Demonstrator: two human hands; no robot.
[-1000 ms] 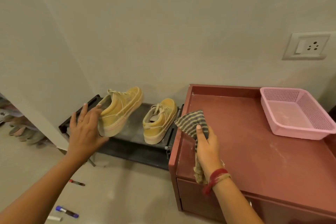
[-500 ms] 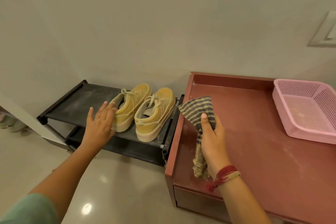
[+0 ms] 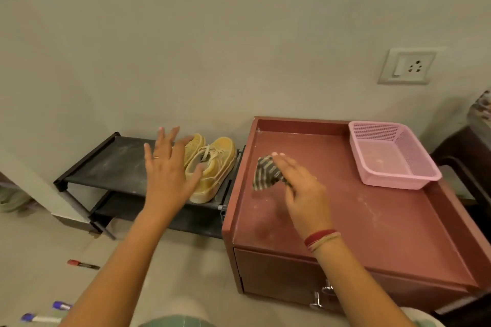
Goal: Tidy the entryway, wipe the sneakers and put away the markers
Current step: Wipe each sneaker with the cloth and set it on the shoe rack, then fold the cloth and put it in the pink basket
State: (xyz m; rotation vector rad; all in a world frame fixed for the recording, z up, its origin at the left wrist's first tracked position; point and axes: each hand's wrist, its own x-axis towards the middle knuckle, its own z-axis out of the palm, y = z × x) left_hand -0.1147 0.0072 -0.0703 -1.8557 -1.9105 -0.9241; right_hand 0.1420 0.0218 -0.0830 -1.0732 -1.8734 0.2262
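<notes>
Two yellow sneakers, the left one and the right one, stand side by side at the right end of the black shoe rack. My left hand hovers over the rack with spread fingers, just in front of the left sneaker and holding nothing. A striped cloth lies bunched on the red-brown cabinet top. My right hand is over the cloth, fingers straight and blurred. On the floor at lower left lie a red marker and two purple-capped markers.
A pink mesh basket stands at the back right of the cabinet top. The cabinet has a drawer with metal handles. A wall socket sits above it. Dark furniture stands at the far right.
My left hand has let go of the left sneaker, which now stands beside the other. My right hand has lowered the cloth onto the cabinet top and straightened its fingers.
</notes>
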